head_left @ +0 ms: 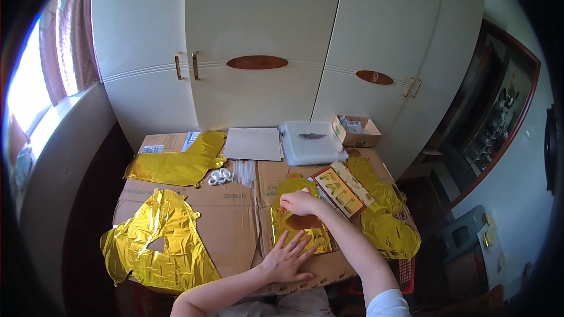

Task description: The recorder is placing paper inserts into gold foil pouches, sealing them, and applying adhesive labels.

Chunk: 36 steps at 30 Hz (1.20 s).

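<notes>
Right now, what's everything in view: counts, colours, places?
Foil: four or more, gold, left, middle, right
Rolls: several, white, left of centre
Tubes: several, clear, beside rolls
Sheet: at least one, grey, far edge
Case: one, whitish, right of sheet
Box: one, tan, far right corner
Package: one, multicoloured, right of middle
Cardboard: count unclear, brown, underneath
Cupboard: one, cream, behind
Curtain: at least one, pink, left
Basket: one, red, lower right
Stool: one, grey, right
Frame: one, reddish, far right
Lap: one, grey, bottom
Sleeve: one, pale, right arm
Left hand: one, bare, spread on middle foil
Right hand: one, bare, curled over middle foil
</notes>
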{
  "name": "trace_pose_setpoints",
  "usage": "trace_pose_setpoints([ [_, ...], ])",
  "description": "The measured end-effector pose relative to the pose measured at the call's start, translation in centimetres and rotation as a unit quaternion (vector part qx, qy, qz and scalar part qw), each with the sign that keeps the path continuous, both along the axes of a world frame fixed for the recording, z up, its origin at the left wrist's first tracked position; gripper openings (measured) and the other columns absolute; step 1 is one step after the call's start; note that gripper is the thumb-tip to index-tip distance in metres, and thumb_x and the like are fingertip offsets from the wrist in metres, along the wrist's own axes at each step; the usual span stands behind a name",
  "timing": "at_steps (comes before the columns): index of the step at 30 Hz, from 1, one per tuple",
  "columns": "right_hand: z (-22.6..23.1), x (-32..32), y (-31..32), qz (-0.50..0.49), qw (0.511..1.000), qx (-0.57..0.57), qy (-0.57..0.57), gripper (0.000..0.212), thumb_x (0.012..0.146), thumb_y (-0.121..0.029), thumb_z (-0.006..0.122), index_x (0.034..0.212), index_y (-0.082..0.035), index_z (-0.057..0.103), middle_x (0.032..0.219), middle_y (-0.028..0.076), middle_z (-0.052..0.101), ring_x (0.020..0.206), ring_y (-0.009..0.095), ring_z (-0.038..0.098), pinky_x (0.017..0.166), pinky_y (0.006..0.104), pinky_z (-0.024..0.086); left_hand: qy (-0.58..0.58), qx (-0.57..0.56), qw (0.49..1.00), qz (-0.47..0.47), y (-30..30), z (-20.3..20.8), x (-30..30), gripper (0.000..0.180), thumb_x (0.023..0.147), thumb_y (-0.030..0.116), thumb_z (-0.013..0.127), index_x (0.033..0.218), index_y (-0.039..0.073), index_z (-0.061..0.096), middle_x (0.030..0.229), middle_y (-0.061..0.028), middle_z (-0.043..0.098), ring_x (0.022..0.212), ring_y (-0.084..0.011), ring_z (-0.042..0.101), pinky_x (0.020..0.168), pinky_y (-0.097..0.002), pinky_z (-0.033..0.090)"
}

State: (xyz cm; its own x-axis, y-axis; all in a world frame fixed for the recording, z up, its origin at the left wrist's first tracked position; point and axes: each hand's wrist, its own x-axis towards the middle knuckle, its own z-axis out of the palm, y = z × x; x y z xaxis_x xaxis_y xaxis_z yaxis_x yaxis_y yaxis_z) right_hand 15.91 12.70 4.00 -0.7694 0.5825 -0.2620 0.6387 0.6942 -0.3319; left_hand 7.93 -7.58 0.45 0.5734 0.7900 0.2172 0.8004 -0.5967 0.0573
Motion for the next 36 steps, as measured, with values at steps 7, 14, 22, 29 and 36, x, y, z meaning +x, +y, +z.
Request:
trace_pose_setpoints([
  [7,1.7,-0.6,0.9,0.071,0.989,-0.085,-0.097,0.026,0.085,-0.037,0.065,0.099,-0.016,0.073,0.097,0.002,0.073,0.097,0.021,0.067,0.094,0.0427,0.035,-0.004,-0.004,1.0,0.001,0.0,-0.3,-0.1,0.082,0.091,0.072,0.034,0.151,0.015,0.033,0.153,-0.0181,0.033,0.146,-0.0368,0.022,0.113,-0.0639,0.015],
  [14,1.9,-1.8,0.6,0.108,0.979,-0.047,-0.165,0.021,0.079,-0.031,0.073,0.095,-0.018,0.074,0.091,-0.001,0.073,0.093,0.019,0.066,0.092,0.0421,0.037,-0.005,-0.006,1.0,-0.001,0.0,-0.2,-0.2,0.082,0.091,0.071,0.034,0.151,0.015,0.033,0.153,-0.0189,0.032,0.146,-0.0371,0.021,0.114,-0.0635,0.015],
  [22,1.3,-0.9,0.6,0.082,0.984,-0.061,-0.143,0.017,0.079,-0.027,0.072,0.091,-0.016,0.073,0.089,0.001,0.072,0.09,0.02,0.067,0.084,0.044,0.047,0.0,-0.012,1.0,0.005,-0.1,-0.1,-0.1,0.081,0.092,0.07,0.033,0.15,0.015,0.036,0.154,-0.0176,0.032,0.148,-0.0351,0.018,0.116,-0.0605,0.012],
  [29,1.7,-1.0,0.2,0.081,0.984,-0.043,-0.153,0.018,0.073,-0.024,0.07,0.088,-0.014,0.073,0.086,0.003,0.072,0.086,0.022,0.068,0.079,0.0416,0.05,0.004,-0.002,1.0,0.006,-0.2,0.1,-0.1,0.081,0.092,0.071,0.032,0.15,0.016,0.034,0.154,-0.0177,0.032,0.147,-0.0355,0.019,0.115,-0.0611,0.013],
  [36,1.4,-0.8,0.1,0.07,0.988,-0.033,-0.133,0.018,0.072,-0.023,0.071,0.087,-0.014,0.074,0.088,0.006,0.073,0.09,0.024,0.068,0.087,0.0446,0.047,0.027,-0.016,0.999,0.004,-0.1,0.2,0.0,0.081,0.091,0.072,0.031,0.151,0.017,0.033,0.154,-0.0179,0.032,0.146,-0.0358,0.022,0.114,-0.0625,0.015],
])
